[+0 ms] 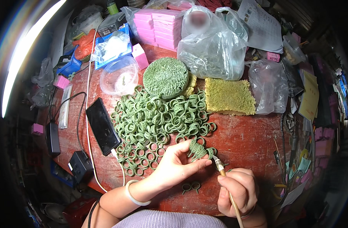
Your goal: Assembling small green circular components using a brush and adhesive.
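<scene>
My left hand (pixel 177 164), with a pale bangle on its wrist, pinches a short row of green rings (pixel 198 149) between thumb and fingers. My right hand (pixel 238 192) grips a brush (pixel 234 205) with a slim wooden handle. The brush's pale tip meets the right end of the held rings. Beyond my left hand spreads a big heap of green rings (pixel 155 116), some lying singly along its near side. Two loose rings (pixel 191 187) lie on the table between my wrists.
A round green textured pad (pixel 165 78) stands behind the heap, beside a yellow rough-surfaced block (pixel 230 96). Left of the heap are a black phone (pixel 103 126) with a white cable and a clear tub (pixel 119 76). Pink blocks (pixel 155 26) and plastic bags (pixel 213 49) line the back.
</scene>
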Motion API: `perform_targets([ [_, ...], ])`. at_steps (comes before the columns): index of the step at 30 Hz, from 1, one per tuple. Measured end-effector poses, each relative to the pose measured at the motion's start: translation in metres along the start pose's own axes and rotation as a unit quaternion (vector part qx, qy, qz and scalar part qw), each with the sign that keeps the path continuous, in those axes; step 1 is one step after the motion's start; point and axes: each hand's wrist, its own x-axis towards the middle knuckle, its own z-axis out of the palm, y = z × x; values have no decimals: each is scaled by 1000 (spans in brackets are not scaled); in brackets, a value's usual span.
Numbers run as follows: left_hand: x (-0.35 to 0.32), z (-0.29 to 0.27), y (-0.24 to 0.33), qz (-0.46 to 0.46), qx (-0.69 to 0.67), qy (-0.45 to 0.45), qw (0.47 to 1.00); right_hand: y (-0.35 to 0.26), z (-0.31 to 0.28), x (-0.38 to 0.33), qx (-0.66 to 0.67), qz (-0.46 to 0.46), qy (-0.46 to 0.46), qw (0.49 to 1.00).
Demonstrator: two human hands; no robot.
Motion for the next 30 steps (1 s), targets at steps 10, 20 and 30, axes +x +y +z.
perform_targets([
  [10,8,-2,13,320,388,140,853,3,-14,-6,40,52,51,997],
  [20,14,-24,20,354,507,231,751,4,2,0,45,177,77,980],
  [30,15,-21,30,381,365,276,803,23,15,2,-46,152,25,987],
])
